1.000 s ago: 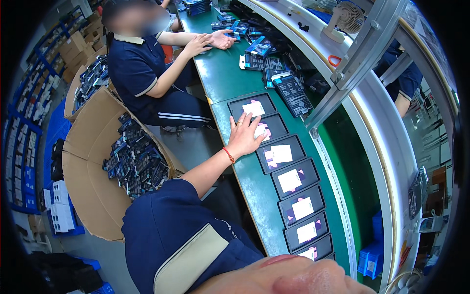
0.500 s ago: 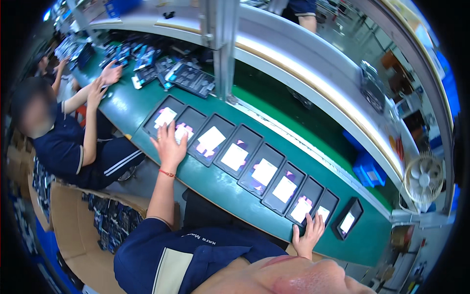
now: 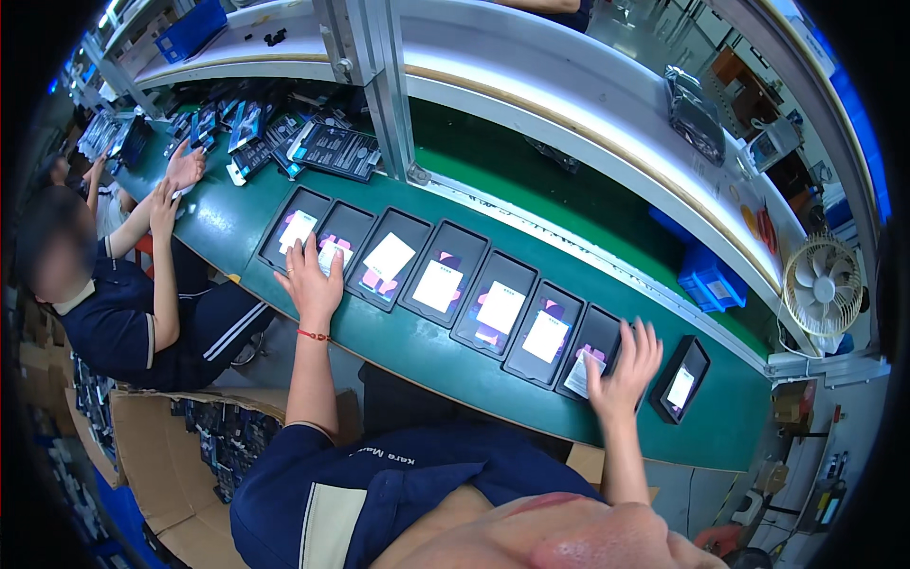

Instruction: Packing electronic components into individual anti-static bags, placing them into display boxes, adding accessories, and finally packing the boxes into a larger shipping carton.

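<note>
A row of several shallow black trays stretches across the bench, each with a white card over a dark and pink printed sheet. My left hand [image 3: 313,283] lies with fingers spread at the near end of the second tray from the left [image 3: 350,226], its fingertips at that tray's white card [image 3: 334,259]. Fingers apart, my right hand [image 3: 626,375] covers most of the last tray in the row. Its thumb is beside the white card [image 3: 584,376] in the neighbouring tray; whether they touch, I cannot tell. A separate black tray [image 3: 684,379] sits farther right, holding another white card.
Black and blue flat packages [image 3: 332,150] are heaped at the far left of the green bench [image 3: 213,223]. A co-worker [image 3: 123,294] sits at left. A metal post [image 3: 384,104] rises behind the trays. Also around are a fan [image 3: 823,284], blue bin [image 3: 713,284] and cardboard box [image 3: 171,465].
My right hand has lifted from the near edge of the row and moved farther over the last tray, its fingers spreading. My left hand stays by the second tray. The whole view has shifted slightly.
</note>
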`<state>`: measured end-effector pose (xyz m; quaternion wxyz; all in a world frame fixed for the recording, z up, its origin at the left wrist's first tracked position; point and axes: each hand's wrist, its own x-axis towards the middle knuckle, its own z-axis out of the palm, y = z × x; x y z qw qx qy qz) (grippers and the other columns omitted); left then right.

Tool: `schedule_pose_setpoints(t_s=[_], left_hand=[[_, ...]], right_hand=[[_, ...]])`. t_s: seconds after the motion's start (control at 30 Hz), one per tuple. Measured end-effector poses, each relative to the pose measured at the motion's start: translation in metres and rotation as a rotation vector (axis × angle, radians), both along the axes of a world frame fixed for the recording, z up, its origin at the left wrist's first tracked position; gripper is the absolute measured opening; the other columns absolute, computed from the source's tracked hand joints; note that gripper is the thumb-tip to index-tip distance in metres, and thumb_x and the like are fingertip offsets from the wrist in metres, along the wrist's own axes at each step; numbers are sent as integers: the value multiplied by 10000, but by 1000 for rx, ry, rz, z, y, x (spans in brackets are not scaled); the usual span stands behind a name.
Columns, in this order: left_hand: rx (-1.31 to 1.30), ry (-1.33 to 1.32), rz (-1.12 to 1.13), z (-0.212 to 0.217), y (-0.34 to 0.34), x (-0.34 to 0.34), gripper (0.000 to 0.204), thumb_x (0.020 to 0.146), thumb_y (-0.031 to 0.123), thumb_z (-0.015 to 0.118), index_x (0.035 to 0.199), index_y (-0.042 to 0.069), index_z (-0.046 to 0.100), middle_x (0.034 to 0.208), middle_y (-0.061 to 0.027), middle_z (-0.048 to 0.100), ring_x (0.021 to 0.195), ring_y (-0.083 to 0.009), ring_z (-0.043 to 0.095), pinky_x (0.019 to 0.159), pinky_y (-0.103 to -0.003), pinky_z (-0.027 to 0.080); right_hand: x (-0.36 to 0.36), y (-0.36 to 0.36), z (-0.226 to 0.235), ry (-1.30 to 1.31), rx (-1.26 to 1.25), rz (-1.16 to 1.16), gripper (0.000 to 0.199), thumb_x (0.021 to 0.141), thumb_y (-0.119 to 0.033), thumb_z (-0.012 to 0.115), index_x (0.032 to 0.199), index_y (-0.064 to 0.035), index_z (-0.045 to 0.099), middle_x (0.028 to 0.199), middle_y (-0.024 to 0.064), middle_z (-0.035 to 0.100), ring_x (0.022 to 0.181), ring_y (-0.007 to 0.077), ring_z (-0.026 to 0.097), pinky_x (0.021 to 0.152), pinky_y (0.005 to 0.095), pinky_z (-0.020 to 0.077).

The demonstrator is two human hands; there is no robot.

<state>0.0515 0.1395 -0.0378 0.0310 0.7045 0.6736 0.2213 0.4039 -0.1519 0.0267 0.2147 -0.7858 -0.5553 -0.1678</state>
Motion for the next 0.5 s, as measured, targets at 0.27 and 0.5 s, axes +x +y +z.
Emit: schedule_pose_setpoints(t_s=[0.27, 0.5], left_hand=[[125, -163, -17, -11, 2, -5, 676, 865, 506, 541, 1361, 63, 422, 1405, -241, 358, 1356, -404, 246, 1075, -618, 112], [116, -138, -67, -7, 0, 0, 590, 855, 485, 562, 1261, 58, 529, 1318, -209, 472, 1279, -373, 382, 1062, -622, 160]], right_hand=[[83, 261, -11, 69, -209, 80, 743, 704, -307, 677, 1345, -51, 403, 1348, 241, 422, 1270, 387, 384, 1059, 423, 329], [142, 357, -32, -197, -161, 100, 735, 720, -380, 668, 1365, -143, 407, 1398, 139, 390, 1320, 309, 334, 1121, 429, 236]])
